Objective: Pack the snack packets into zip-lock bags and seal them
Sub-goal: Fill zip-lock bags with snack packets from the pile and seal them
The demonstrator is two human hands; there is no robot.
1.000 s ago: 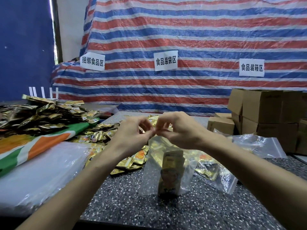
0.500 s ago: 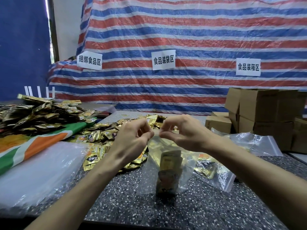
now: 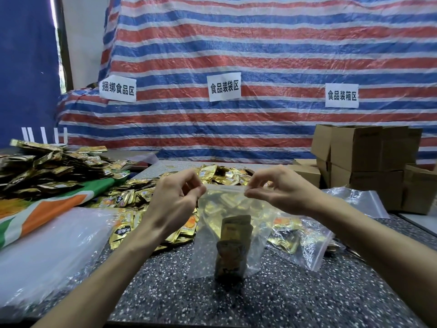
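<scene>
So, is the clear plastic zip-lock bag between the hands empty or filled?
Partly filled: gold foil snack packets stand low inside the clear plastic zip-lock bag.

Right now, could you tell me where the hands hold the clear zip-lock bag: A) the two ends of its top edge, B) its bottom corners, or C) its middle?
A: the left hand and the right hand each pinch one end of the top strip of the zip-lock bag.

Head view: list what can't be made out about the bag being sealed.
- Zip-lock bag seal: closed or not, too thin; left hand and right hand pinch over its ends.
- Snack packets inside: count hidden by overlap and cloudy plastic.
- Cardboard boxes: cut off at right edge.
</scene>
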